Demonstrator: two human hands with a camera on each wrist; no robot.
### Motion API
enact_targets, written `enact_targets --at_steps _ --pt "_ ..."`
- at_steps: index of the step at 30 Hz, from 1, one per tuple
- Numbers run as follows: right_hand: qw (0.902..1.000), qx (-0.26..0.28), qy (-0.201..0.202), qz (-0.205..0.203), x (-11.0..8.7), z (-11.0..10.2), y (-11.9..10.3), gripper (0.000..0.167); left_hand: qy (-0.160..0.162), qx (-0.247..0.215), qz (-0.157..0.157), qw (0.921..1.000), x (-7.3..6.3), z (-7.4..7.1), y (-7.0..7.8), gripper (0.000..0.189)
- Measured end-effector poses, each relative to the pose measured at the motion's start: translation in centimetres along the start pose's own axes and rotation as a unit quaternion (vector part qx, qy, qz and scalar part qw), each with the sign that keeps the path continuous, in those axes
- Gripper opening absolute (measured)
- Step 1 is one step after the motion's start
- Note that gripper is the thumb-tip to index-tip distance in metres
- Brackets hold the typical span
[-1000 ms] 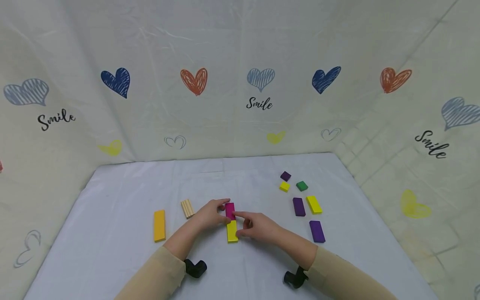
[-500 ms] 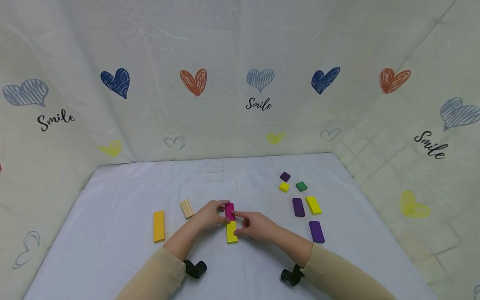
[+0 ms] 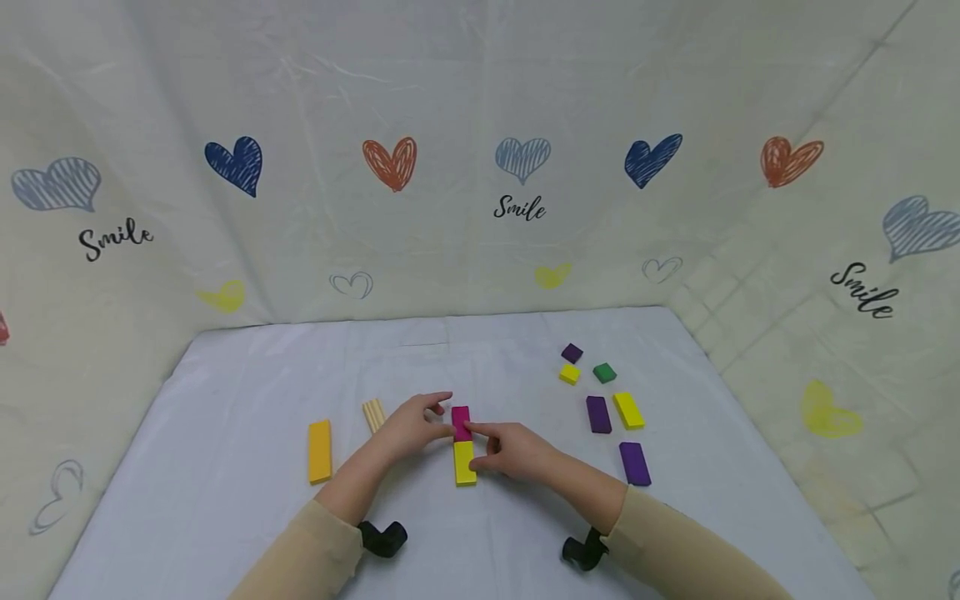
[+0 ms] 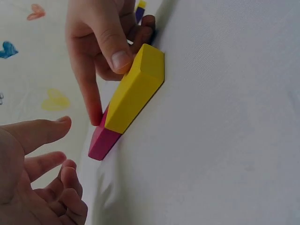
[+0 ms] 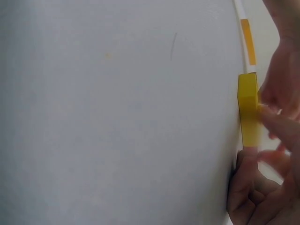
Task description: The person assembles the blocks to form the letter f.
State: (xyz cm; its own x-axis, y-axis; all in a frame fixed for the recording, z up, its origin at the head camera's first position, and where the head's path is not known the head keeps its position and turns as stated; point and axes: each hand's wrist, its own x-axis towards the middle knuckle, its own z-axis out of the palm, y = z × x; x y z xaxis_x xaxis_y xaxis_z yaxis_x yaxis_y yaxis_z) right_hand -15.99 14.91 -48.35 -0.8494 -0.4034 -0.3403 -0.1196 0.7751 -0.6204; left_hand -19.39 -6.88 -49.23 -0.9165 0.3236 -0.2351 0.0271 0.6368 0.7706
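A pink block and a yellow block lie end to end in a line, touching, on the white cloth. My right hand reaches in from the right: its straight index finger rests on the pink block and its thumb touches the yellow one, the other fingers curled under. To the left of the pink block is my left hand, fingers spread and holding nothing. In the left wrist view, a gap shows between this hand and the pink block.
Left of the hands lie an orange block and a light wooden ridged piece, partly covered by the left hand. Purple blocks, a long yellow block, a green piece and small purple and yellow pieces lie right. A printed cloth wall stands behind.
My left hand has drawn slightly left, its fingers coming off the pink block's side. The right thumb has shifted a little onto the yellow block. Both blocks stay in place.
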Motion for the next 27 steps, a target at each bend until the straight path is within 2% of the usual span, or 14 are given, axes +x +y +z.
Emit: enact_targets --at_steps 6,12,19,24,27 --pt "1.0 -0.002 0.001 0.008 0.2 0.2 0.2 0.07 0.011 -0.012 -0.011 0.9998 -1.1 -1.3 -0.5 0.06" --pt "0.9999 0.001 0.0 0.016 0.4 0.4 0.5 0.07 0.03 -0.02 -0.03 0.9989 -2.5 -3.3 -1.8 0.059" --pt "0.9999 0.004 0.001 0.015 0.3 0.4 0.7 0.069 0.049 -0.027 -0.044 0.9975 -5.2 -6.5 -3.7 0.061" --pt "0.9999 0.002 0.002 0.015 0.3 0.3 0.6 0.069 0.06 -0.001 -0.078 0.9952 -7.3 -8.7 -5.2 0.062" --pt "0.9999 0.0 0.004 0.014 0.2 0.3 0.5 0.069 0.067 0.015 -0.087 0.9938 -8.6 -9.8 -6.0 0.063"
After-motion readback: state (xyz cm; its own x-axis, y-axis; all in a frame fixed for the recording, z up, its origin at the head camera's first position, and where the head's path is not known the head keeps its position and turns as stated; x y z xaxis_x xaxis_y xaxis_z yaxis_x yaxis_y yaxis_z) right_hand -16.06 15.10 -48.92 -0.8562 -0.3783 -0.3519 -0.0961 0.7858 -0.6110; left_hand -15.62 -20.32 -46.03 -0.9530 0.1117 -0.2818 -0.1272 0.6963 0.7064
